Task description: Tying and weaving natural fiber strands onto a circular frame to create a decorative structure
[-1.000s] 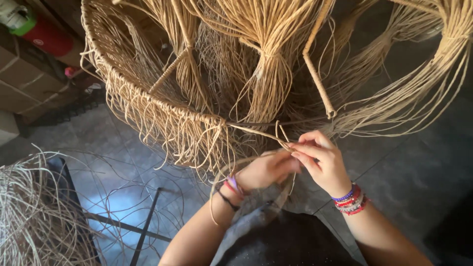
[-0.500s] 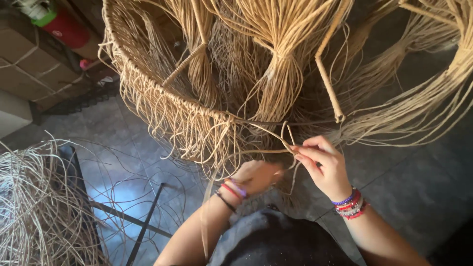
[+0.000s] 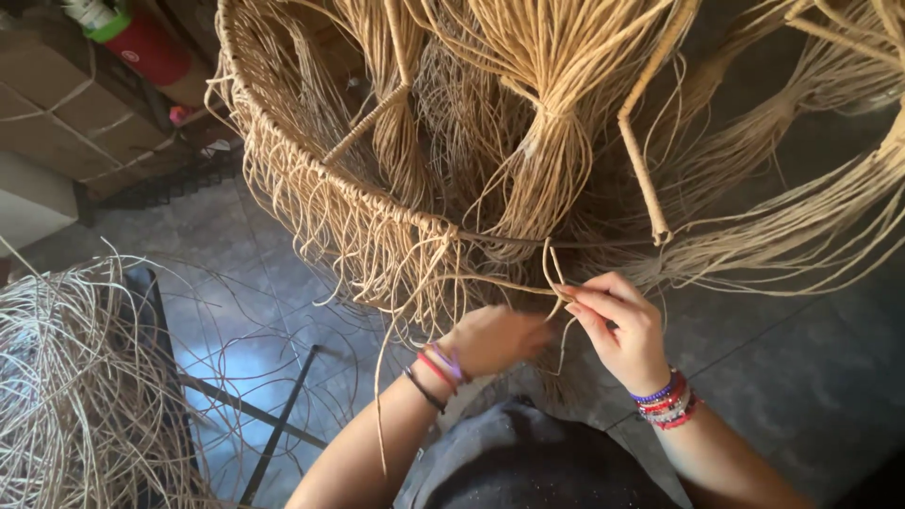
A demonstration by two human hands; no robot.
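**Strand drawn back at the basket rim**

We see the right hand (image 3: 617,325) pinching a small loop of pale strand (image 3: 550,269) between thumb and forefinger, just below the woven rim (image 3: 377,203) of a large cane frame (image 3: 641,179); the left hand (image 3: 490,339) sits just beside it, fingers curled shut around the same strand, whose free tail (image 3: 379,396) hangs down past the wrist; a second ago both hands were pressed together at the loop, and now the left has dropped nearer to us and to the left while the right holds its pinch; we judge that the strand is being pulled taut through the loop, the knot at the rim tightening rather than starting anew; the loop has also stood up a little taller above the right fingertips. Bundles of loose fibre (image 3: 556,141) hang inside the frame at the far side; a heap of spare cane (image 3: 75,377) lies near left over a dark metal stand (image 3: 283,415); a red canister (image 3: 146,47) rests on cardboard boxes (image 3: 47,123) at far left; grey floor tiles (image 3: 801,377) show to the right.
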